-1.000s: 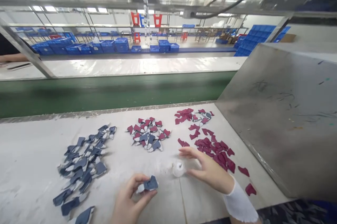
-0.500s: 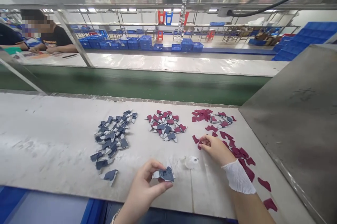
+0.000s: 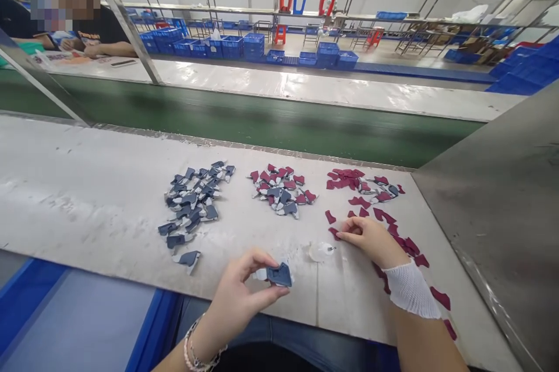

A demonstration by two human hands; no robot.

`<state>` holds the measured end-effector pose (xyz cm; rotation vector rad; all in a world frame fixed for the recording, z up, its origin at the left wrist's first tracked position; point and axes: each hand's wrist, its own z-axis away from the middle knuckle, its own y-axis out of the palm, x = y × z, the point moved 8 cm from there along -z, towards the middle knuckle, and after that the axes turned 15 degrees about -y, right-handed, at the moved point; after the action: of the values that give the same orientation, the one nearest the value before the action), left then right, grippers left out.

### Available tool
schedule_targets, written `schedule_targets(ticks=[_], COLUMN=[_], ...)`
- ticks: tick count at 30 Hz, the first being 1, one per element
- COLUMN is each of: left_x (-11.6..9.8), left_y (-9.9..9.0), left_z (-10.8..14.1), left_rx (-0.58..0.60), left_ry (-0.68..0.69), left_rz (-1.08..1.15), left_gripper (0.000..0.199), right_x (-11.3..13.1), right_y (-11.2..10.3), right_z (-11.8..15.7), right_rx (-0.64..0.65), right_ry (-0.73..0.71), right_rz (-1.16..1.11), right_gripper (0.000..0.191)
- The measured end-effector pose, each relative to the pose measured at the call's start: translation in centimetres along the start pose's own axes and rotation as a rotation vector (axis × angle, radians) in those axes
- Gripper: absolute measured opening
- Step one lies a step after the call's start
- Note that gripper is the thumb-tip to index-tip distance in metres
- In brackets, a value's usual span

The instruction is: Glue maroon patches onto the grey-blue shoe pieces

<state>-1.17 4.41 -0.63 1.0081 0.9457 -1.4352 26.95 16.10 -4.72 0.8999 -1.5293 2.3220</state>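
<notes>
**Q:** What lies in front of the person?

**A:** A long white counter (image 3: 87, 186) runs across the view, carrying three groups of small cut pieces. On the left is a heap of slate-blue pieces (image 3: 192, 203) with white tabs. In the middle is a smaller heap of mixed maroon and slate pieces (image 3: 279, 194). On the right, loose maroon pieces (image 3: 406, 247) spread in a long trail toward the near edge.

**Q:** What are the hands doing?

**A:** The left hand (image 3: 242, 296) is closed, gripping a single slate-blue piece with a white tab (image 3: 278, 275) between thumb and fingers, over the counter near its front edge. The right hand (image 3: 371, 241), with a white mesh sleeve (image 3: 410, 289) at the wrist, is half open, its fingertips at a small maroon piece (image 3: 334, 233). I cannot tell whether that piece is pinched. Between the hands sits a small translucent object (image 3: 321, 252), its kind unclear.

**Q:** How do the groups compare?

**A:** The slate heap looks the fullest and the mixed heap the most compact. The maroon pieces cover the most counter, and a few slate pieces lie among them at the far end.

**Q:** What is beyond the counter?

**A:** A green conveyor belt (image 3: 262, 121) runs behind it, and blue crates (image 3: 231, 46) stand farther off, while a co-worker (image 3: 105, 40) sits at far left with both hands on another counter
</notes>
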Motion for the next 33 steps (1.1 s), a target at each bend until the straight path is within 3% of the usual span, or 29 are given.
schedule_targets(ticks=[6, 11, 18, 21, 26, 29, 33], left_x=[0.6, 0.9, 0.8, 0.9, 0.8, 0.9, 1.2], left_y=[-0.4, -0.3, 0.0, -0.1, -0.2, -0.5, -1.1], left_z=[-1.0, -1.5, -2.5, -2.7, -2.6, -2.6, -2.3], left_rx=[-0.027, -0.019, -0.019, -0.027, -0.033, -0.035, -0.049], left_ry=[-0.037, -0.072, -0.024, -0.016, -0.002, -0.005, -0.008], left_rz=[-0.028, -0.057, -0.06, -0.066, -0.079, -0.068, -0.062], left_gripper=[0.02, 0.017, 0.018, 0.018, 0.017, 0.018, 0.018], right_x=[1.1, 1.8, 2.0, 2.5, 3.5, 3.6, 2.7], right_y=[-0.2, 0.8, 1.1, 1.5, 2.3, 1.7, 0.7], right_z=[0.6, 0.1, 0.2, 0.1, -0.5, 0.5, 3.7], right_rx=[-0.04, -0.032, -0.046, -0.013, 0.053, 0.006, -0.082], right_ry=[-0.017, -0.022, 0.1, 0.147, 0.103, 0.081, 0.079], right_rz=[0.016, 0.069, 0.151, 0.213, 0.187, 0.144, 0.097], right_gripper=[0.031, 0.018, 0.031, 0.027, 0.02, 0.028, 0.029])
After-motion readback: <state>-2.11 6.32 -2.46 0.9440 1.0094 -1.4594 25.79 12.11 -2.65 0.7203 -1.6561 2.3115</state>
